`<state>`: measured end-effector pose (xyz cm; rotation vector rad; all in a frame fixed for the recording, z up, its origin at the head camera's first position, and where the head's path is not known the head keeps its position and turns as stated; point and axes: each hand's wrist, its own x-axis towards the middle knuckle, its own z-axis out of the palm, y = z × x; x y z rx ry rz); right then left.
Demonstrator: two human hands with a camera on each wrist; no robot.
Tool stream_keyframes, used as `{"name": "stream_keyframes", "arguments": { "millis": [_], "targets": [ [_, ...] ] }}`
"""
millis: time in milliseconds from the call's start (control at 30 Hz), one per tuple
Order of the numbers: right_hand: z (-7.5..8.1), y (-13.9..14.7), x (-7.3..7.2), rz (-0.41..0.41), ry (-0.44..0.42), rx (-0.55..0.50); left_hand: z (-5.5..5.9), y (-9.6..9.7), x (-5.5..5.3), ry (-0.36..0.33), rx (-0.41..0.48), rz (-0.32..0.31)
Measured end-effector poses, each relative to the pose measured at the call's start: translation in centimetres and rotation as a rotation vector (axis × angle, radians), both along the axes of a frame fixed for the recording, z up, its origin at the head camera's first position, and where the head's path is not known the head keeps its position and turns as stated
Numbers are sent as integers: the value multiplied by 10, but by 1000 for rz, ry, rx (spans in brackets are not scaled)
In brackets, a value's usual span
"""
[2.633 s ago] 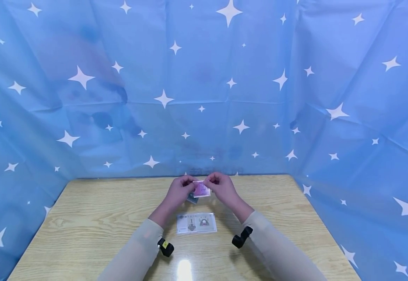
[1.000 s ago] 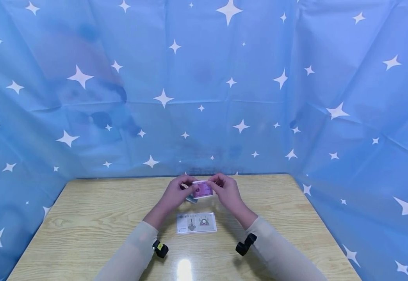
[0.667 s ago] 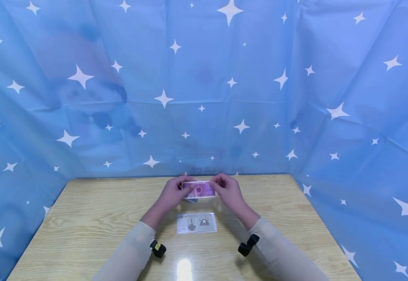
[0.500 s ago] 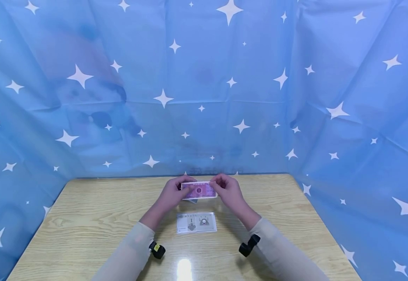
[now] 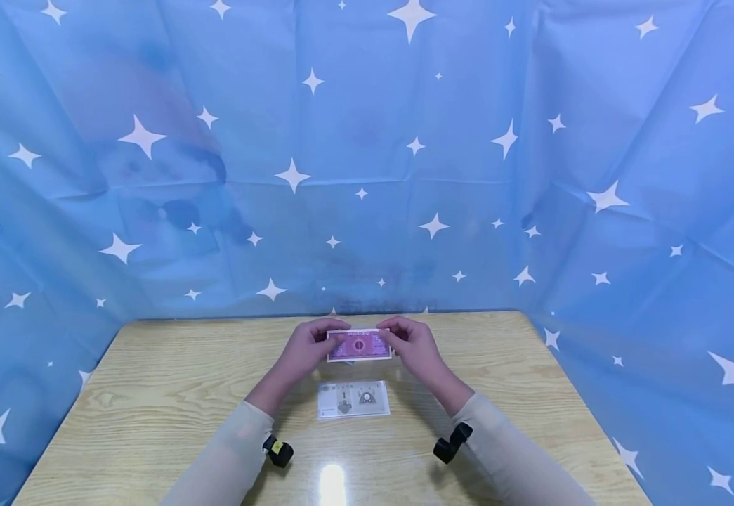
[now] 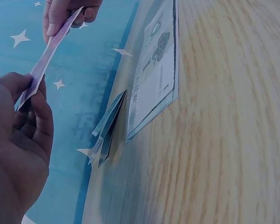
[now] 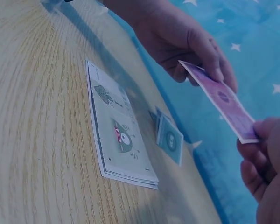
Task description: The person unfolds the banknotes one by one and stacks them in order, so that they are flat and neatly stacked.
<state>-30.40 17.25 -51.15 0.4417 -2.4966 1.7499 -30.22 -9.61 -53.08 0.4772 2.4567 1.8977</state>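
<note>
Both hands hold a purple play banknote (image 5: pixel 359 346) stretched lengthwise above the far part of the table. My left hand (image 5: pixel 304 349) pinches its left end between thumb and fingers, and my right hand (image 5: pixel 412 344) pinches the right end. In the right wrist view the note (image 7: pixel 224 99) looks nearly flat, with a dark round mark at its middle. Beyond the hands' reach below, a folded teal banknote (image 7: pixel 171 141) stands on the table; the purple note mostly hides it in the head view. Nearer lies a stack of pale play banknotes (image 5: pixel 354 409) showing a cartoon figure.
The wooden table (image 5: pixel 183 407) has its far edge just behind the hands. A blue curtain (image 5: pixel 367 140) with white stars hangs behind it and along both sides. Black cameras are strapped at the left wrist (image 5: pixel 278 450) and right wrist (image 5: pixel 452 443).
The purple banknote was folded small and is now spread to full length. My left hand has shifted left and my right hand slightly right. The pale stack has stayed in place.
</note>
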Motion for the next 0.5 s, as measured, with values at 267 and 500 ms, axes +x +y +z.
{"name": "stream_keyframes", "arguments": {
  "millis": [267, 500],
  "targets": [
    [-1, -2, 2, -2, -23, -4, 1, -2, 2, -7, -26, 1],
    [-4, 0, 18, 62, -115, 39, 0, -8, 18, -13, -97, -71]
  ]
}}
